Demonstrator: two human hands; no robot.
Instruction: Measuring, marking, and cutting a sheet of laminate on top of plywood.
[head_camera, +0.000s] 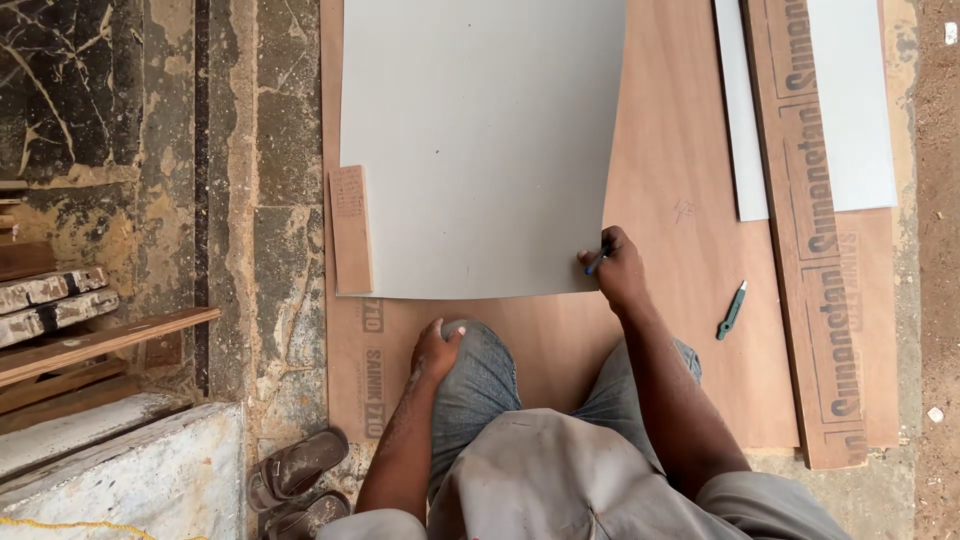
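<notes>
A large pale grey laminate sheet (480, 140) lies on a brown plywood board (680, 300) on the floor. My right hand (617, 270) grips a blue pen (598, 261) with its tip at the sheet's near right corner. My left hand (434, 352) rests on my left knee, fingers curled, holding nothing. I am crouched over the board's near edge in denim trousers.
A small wooden block (351, 229) weighs down the sheet's left edge. A green utility knife (732, 309) lies on the board to the right. A long plywood strip (808, 230) and a second grey sheet (850, 100) lie at right. Sandals (297, 468) and stacked timber (70, 330) sit at left.
</notes>
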